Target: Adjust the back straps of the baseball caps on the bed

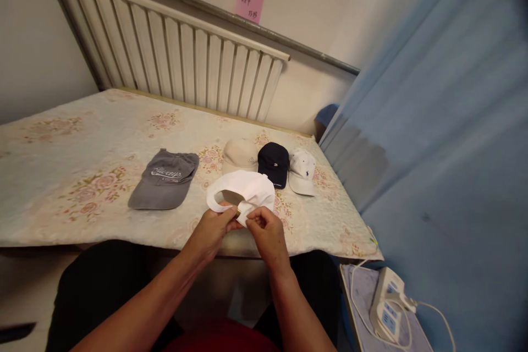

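In the head view, we are holding a white cap [258, 188] over the near edge of a flowered cover [49, 181], its back opening facing us, and we cannot tell whether its far side is touching the cloth. Our left hand [212, 231] is pinching one side of the strap beside a small metallic piece, while our right hand [270, 234] is gripping the strap's other part just beside it; both hands are working close together, fingers closed on the cap. Behind it, a beige cap [238, 155], a black cap [273, 160] and an off-white cap [303, 168] are sitting in a row, crowding the far side, with the white cap partly covering the beige one in our sight. A gray cap [167, 181] is lying well apart on the left, and we are seeing flowered cloth stretching beyond it and between it and our hands. Our knees are meeting the near edge, a radiator [185, 55] is bounding the far one, and a blue curtain [437, 148] is hanging along the right, above a power strip [388, 305].
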Action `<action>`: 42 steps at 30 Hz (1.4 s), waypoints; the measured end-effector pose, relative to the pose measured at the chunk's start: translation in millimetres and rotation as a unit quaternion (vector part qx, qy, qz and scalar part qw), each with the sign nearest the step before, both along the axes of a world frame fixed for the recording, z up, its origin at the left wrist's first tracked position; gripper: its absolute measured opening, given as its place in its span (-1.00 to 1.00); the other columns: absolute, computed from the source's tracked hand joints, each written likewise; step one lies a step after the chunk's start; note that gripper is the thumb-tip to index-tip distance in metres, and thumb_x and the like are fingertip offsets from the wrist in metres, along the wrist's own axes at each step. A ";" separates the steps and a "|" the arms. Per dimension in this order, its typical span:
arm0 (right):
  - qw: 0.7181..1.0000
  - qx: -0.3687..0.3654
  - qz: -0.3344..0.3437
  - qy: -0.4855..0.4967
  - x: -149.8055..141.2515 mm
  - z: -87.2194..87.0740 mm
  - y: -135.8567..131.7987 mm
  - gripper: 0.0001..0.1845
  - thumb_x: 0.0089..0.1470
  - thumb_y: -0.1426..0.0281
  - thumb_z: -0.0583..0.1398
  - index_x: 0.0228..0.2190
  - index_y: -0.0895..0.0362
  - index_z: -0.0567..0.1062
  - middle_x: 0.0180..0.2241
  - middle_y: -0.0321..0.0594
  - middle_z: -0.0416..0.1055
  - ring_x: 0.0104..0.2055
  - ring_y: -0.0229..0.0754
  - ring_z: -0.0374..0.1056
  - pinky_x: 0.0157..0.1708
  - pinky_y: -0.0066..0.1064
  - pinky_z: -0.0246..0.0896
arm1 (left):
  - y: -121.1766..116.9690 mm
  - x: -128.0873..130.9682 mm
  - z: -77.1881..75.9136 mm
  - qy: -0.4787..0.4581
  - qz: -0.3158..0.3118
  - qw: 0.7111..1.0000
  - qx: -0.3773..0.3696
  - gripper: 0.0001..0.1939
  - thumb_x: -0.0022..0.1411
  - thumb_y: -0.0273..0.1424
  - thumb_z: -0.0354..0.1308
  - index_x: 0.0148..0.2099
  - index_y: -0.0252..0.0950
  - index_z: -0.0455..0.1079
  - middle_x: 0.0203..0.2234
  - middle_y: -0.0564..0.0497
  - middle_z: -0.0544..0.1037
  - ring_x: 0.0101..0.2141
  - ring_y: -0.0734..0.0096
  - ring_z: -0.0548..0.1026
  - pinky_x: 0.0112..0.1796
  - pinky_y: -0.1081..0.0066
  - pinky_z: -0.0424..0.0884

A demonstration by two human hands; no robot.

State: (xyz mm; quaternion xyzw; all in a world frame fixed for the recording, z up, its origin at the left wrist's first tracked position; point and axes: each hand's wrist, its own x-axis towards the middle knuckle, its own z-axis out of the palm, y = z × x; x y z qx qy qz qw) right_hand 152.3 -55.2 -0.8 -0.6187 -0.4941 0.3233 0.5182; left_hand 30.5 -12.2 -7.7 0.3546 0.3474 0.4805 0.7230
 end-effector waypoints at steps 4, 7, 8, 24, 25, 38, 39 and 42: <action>1.000 0.004 -0.003 -0.024 0.3 -1.8 -0.2 -0.94 -0.11 0.45 0.14 -0.54 0.10 0.43 -0.60 -0.40 0.29 -0.53 -0.28 0.18 -0.47 -0.46 0.09 | 0.1 0.1 -2.6 0.005 0.008 1.000 0.003 -0.81 -0.05 -0.36 0.30 -0.47 -0.30 0.34 -0.55 0.14 0.40 -0.45 0.46 0.40 -0.38 0.45 0.42; 1.000 0.007 0.001 -0.031 -0.3 -3.6 -0.3 -0.95 -0.09 0.45 0.15 -0.53 0.11 0.43 -0.60 -0.40 0.29 -0.53 -0.28 0.19 -0.47 -0.46 0.08 | 0.6 0.1 -4.4 0.019 0.010 1.000 0.007 -0.82 -0.03 -0.36 0.29 -0.47 -0.29 0.33 -0.56 0.15 0.38 -0.45 0.48 0.38 -0.40 0.48 0.40; 1.000 0.007 0.002 -0.031 -0.8 -4.2 -0.4 -0.95 -0.09 0.45 0.15 -0.53 0.11 0.43 -0.60 -0.40 0.28 -0.53 -0.29 0.18 -0.48 -0.46 0.08 | 0.8 0.1 -4.8 0.025 0.011 1.000 0.010 -0.82 -0.02 -0.36 0.28 -0.48 -0.29 0.33 -0.56 0.15 0.37 -0.46 0.49 0.37 -0.41 0.50 0.38; 0.985 0.092 -0.011 -0.148 -1.1 -8.9 -4.7 -0.88 0.03 0.47 0.10 -0.47 0.09 0.43 -0.45 -0.27 0.35 -0.40 -0.21 0.25 -0.38 -0.39 0.13 | 4.3 5.8 -4.2 0.093 0.018 0.992 0.082 -0.77 0.02 -0.31 0.25 -0.48 -0.29 0.26 -0.62 0.20 0.31 -0.54 0.53 0.29 -0.43 0.52 0.22; 0.983 0.102 -0.011 -0.154 -0.8 -8.1 -5.9 -0.87 0.04 0.47 0.10 -0.46 0.09 0.44 -0.44 -0.25 0.36 -0.38 -0.20 0.26 -0.36 -0.39 0.14 | 4.6 7.3 -1.7 0.085 0.022 0.993 0.075 -0.77 0.02 -0.31 0.25 -0.47 -0.29 0.26 -0.61 0.20 0.32 -0.53 0.53 0.30 -0.43 0.52 0.23; 0.971 -0.020 0.219 0.095 -15.4 -20.9 -16.6 -0.86 0.01 0.36 0.17 -0.39 0.07 0.54 -0.50 -0.34 0.47 -0.43 -0.21 0.37 -0.42 -0.42 0.21 | 11.0 28.2 37.1 -0.055 0.054 0.997 0.028 -0.49 0.00 -0.42 0.28 0.03 -0.30 0.31 -0.19 -0.05 0.55 -0.20 0.30 0.53 -0.25 0.38 0.47; 0.968 -0.016 0.209 0.134 -18.9 -25.7 -13.2 -0.81 0.01 0.32 0.16 -0.32 0.06 0.54 -0.44 -0.32 0.50 -0.36 -0.17 0.41 -0.38 -0.40 0.26 | 10.8 29.3 38.1 -0.057 0.051 0.997 0.025 -0.49 -0.01 -0.43 0.27 0.03 -0.30 0.31 -0.19 -0.05 0.55 -0.20 0.30 0.53 -0.24 0.39 0.47; 0.959 0.024 0.166 0.231 -29.6 -32.2 -1.7 -0.57 -0.01 0.22 0.15 -0.07 0.03 0.46 -0.16 -0.25 0.51 -0.08 -0.05 0.40 -0.17 -0.27 0.33 | 8.7 32.5 39.0 -0.068 0.035 0.997 0.008 -0.53 -0.02 -0.47 0.26 -0.01 -0.28 0.33 -0.18 -0.06 0.55 -0.18 0.30 0.53 -0.24 0.40 0.47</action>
